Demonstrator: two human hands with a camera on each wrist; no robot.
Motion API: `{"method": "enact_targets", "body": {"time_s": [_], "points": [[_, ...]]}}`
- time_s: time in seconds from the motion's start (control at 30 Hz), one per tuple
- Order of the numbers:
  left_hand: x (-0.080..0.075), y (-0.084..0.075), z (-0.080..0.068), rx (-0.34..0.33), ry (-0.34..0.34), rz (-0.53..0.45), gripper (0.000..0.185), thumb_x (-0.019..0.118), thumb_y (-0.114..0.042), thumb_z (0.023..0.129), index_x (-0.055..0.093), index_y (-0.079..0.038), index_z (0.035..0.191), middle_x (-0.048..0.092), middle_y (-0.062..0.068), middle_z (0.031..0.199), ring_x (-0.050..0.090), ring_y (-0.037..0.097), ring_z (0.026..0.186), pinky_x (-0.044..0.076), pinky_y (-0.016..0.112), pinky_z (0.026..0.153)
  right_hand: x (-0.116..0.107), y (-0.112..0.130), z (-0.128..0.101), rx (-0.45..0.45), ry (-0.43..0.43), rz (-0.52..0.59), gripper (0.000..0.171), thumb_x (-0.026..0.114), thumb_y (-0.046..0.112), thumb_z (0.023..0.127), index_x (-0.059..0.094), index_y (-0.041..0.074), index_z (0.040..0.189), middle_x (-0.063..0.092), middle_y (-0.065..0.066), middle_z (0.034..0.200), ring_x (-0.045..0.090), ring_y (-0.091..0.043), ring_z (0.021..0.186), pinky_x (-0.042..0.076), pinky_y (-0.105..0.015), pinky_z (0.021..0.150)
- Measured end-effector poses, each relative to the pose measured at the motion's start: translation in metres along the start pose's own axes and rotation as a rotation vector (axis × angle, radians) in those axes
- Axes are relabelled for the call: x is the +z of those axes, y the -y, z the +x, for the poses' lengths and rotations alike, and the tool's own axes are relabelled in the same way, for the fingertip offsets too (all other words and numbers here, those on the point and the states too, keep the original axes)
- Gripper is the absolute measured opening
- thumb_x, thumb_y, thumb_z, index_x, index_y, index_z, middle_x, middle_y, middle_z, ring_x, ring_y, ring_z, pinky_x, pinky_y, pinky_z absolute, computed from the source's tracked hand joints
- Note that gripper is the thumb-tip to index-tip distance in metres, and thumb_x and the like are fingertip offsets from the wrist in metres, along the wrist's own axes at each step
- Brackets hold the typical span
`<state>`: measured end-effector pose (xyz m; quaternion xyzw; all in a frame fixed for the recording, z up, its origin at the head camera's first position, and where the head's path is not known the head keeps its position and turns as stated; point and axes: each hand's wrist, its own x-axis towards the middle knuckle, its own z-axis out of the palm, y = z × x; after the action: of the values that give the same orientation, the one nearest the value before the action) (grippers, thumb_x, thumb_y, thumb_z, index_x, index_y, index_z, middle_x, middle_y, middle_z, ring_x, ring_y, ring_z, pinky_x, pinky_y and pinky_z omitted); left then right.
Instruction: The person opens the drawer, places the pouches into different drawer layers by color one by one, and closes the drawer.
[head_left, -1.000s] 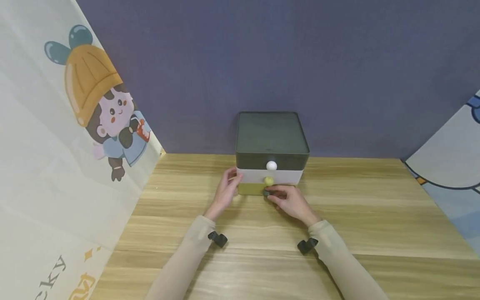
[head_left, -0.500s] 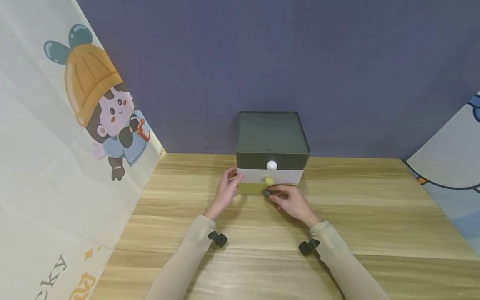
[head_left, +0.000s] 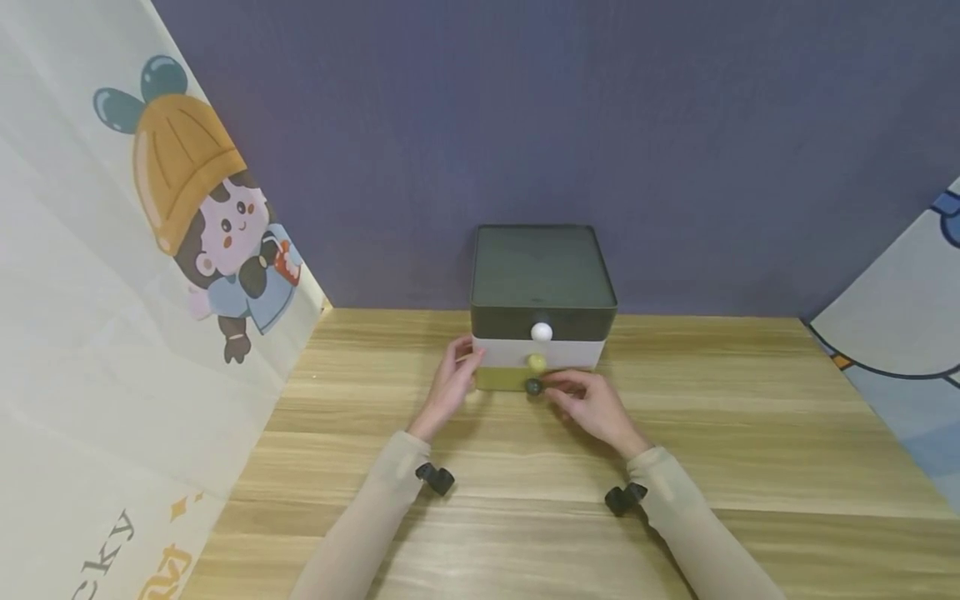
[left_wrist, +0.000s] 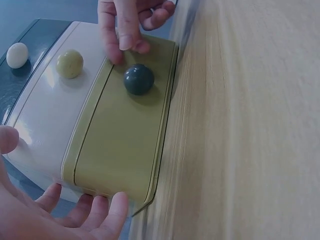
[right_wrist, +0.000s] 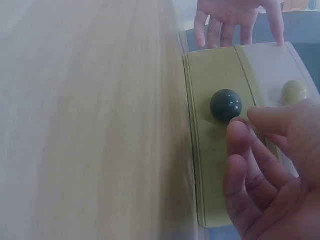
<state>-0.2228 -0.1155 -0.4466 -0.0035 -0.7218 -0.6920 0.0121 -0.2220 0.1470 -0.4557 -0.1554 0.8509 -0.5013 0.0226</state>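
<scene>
A small three-tier drawer box (head_left: 542, 271) stands against the back, its fronts flush: dark green on top, white in the middle, olive below. Each front bears a round knob: a white knob (head_left: 542, 332), a yellow-green knob (left_wrist: 69, 64) and a dark green knob (left_wrist: 138, 79). My left hand (head_left: 450, 383) rests against the box's left side with extended fingers, its thumb at the white drawer's edge. Just right of the dark green knob is my right hand (head_left: 592, 407), thumb and fingers loosely bent with nothing between them. Its fingertips sit close to the knob; contact is unclear.
The box stands on a wood-grain table (head_left: 517, 517). Behind rises a dark blue backdrop (head_left: 540, 108). A pale printed cloth (head_left: 90, 333) borders the table's left side, and another pale printed panel (head_left: 892, 308) borders the right.
My right hand has let go of the dark green knob and drawn slightly to the right, so more of the knob shows. My left hand and the drawer fronts look unmoved.
</scene>
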Motion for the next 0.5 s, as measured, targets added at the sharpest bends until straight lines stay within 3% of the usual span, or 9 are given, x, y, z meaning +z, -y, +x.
{"method": "enact_targets", "body": {"time_s": [0.3,0.5], "points": [[-0.003,0.005,-0.005,-0.015,0.014,0.015,0.056,0.057,-0.031,0.109,0.042,-0.002,0.155,0.051,0.025,0.155,0.056,0.042,0.14,0.055,0.047,0.099,-0.014,0.003,-0.008,0.017,-0.034,-0.041,0.023,0.076,0.017,0.099,0.079,0.006,0.119,0.08,-0.016,0.1,0.067,-0.025,0.059,0.054,-0.029,0.048],[-0.017,0.01,-0.021,-0.047,0.074,0.142,0.064,0.06,-0.038,0.107,0.04,-0.004,0.158,0.049,0.024,0.156,0.054,0.045,0.14,0.052,0.057,0.109,-0.04,0.003,-0.022,-0.005,-0.086,-0.121,0.027,0.074,0.02,0.101,0.077,0.004,0.123,0.079,-0.019,0.104,0.066,-0.029,0.057,0.049,-0.028,0.043]]}}
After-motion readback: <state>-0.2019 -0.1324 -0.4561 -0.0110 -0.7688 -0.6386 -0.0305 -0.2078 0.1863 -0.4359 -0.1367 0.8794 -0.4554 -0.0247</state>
